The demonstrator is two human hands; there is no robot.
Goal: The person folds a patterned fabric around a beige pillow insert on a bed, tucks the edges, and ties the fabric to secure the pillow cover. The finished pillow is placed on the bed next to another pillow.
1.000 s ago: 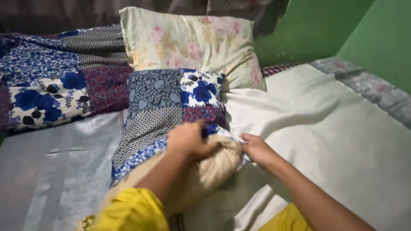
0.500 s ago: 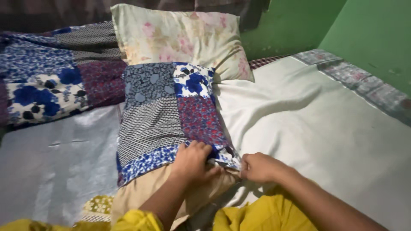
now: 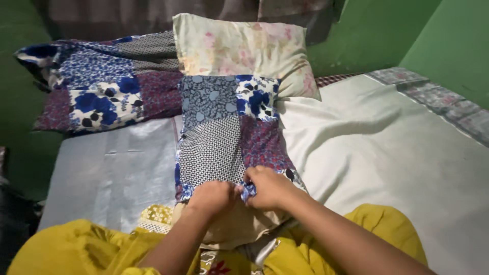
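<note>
I see my left hand [image 3: 211,196] and right hand [image 3: 268,187] close together, both pinching the open edge of the patchwork pillowcase [image 3: 229,130], which lies on the bed [image 3: 397,153] right before me. A tan pillow [image 3: 239,231] sticks out below that edge, so the grip holds the soft cotton mouth taut. A plump floral pillow [image 3: 244,48] rests behind.

The right hand [image 3: 270,187] has moved toward nine o'clock and now touches the left hand [image 3: 213,196] at the open edge of the patchwork cover [image 3: 224,132]. The cover now hides more of the beige pillow [image 3: 239,229].
</note>
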